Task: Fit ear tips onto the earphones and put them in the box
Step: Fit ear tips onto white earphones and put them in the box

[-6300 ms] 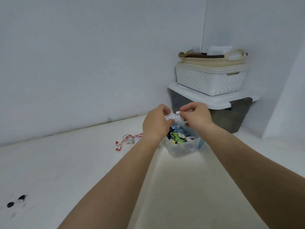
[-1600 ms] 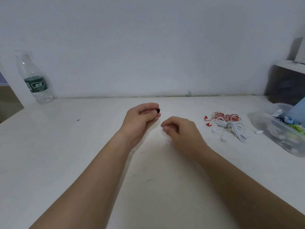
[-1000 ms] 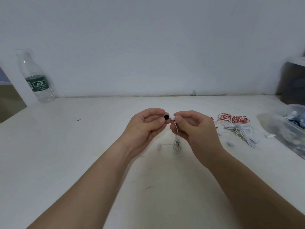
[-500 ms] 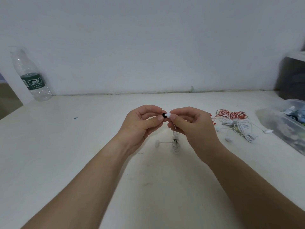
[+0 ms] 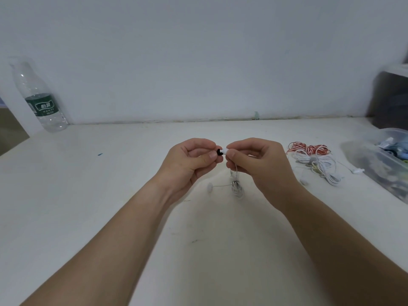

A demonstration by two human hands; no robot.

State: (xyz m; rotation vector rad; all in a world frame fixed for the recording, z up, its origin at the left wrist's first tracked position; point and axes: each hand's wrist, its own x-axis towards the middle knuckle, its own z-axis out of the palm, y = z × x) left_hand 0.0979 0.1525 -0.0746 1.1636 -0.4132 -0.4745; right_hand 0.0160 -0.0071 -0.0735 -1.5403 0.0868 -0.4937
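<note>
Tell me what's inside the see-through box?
In the clear box lie blue and pale bits, too blurred to name. Its right part runs out of the picture.

Both my forearms reach forward, hands nearly meeting. My left hand pinches a black ear tip; my right hand pinches a white earbud.

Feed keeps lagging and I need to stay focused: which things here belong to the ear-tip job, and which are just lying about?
In the job: left hand pinching the black ear tip; right hand pinching the white earbud; its coiled cable below; red-and-white earphones and white earphones waiting; clear box at right.
Lying about: water bottle; dark bin far right.
</note>
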